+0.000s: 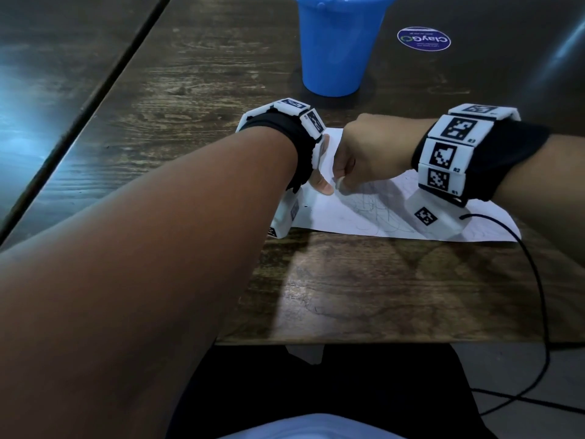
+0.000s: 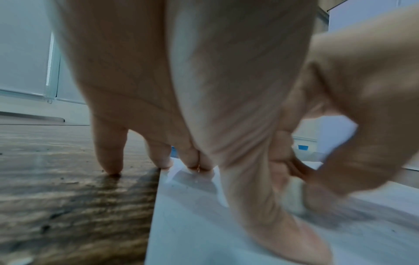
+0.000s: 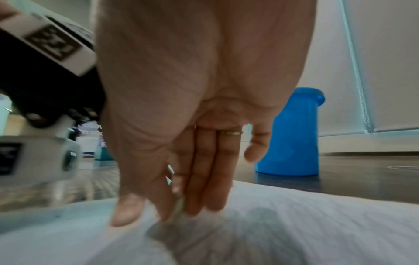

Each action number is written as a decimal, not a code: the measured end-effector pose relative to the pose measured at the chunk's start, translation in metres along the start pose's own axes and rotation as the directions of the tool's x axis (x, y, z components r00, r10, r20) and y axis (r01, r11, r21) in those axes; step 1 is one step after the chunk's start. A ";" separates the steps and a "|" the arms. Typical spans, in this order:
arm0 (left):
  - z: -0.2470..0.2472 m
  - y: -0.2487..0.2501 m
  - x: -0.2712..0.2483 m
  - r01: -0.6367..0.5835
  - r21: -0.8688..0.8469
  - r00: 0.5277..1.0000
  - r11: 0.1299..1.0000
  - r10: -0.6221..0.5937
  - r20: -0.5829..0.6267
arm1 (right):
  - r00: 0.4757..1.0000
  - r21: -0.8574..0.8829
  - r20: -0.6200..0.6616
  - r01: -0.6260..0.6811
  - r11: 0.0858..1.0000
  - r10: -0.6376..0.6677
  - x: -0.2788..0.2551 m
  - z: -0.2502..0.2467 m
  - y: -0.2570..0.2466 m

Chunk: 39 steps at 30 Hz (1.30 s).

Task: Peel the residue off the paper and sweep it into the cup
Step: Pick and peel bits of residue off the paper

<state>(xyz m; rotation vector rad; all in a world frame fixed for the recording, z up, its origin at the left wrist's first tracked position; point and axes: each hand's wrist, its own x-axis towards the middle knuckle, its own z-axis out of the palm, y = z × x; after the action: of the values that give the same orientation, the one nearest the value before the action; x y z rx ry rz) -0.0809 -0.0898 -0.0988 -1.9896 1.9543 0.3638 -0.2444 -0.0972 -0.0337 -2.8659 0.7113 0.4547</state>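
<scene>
Flanking paper (image 1: pixel 329 213): cup (image 1: pixel 335 49), cable (image 1: pixel 535 280).

An oval sticker (image 1: pixel 424 39) on the wooden table (image 1: pixel 380 280) reads "ClayGo", upside down; its smaller print is illegible.

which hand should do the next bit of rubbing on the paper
Right, likely. The right hand already pinches a small white lump against the paper, while the left hand presses the paper's edge flat.

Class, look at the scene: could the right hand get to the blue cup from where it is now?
Probably yes: the blue cup stands upright beyond the paper, with bare table between it and the right hand.
</scene>
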 end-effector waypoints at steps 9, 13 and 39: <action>0.008 -0.009 0.020 0.071 0.007 0.997 0.997 -0.071 0.014 | 0.996 -0.087 -0.086 -0.041 0.995 0.034 0.001 0.001 0.006; 0.023 -0.018 0.039 0.118 -0.084 0.993 0.990 -0.117 0.018 | 0.998 -0.083 -0.049 0.025 0.996 -0.029 -0.012 0.007 -0.003; 0.002 -0.005 0.006 0.052 0.045 0.998 0.998 -0.053 0.024 | 0.989 -0.148 -0.144 -0.037 0.988 0.016 -0.010 0.011 0.005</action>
<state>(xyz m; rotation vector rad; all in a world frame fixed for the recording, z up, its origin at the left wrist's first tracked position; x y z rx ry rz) -0.0760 -0.0944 -0.1029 -1.9942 1.8748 0.3287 -0.2581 -0.0946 -0.0408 -3.0587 0.7702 0.3211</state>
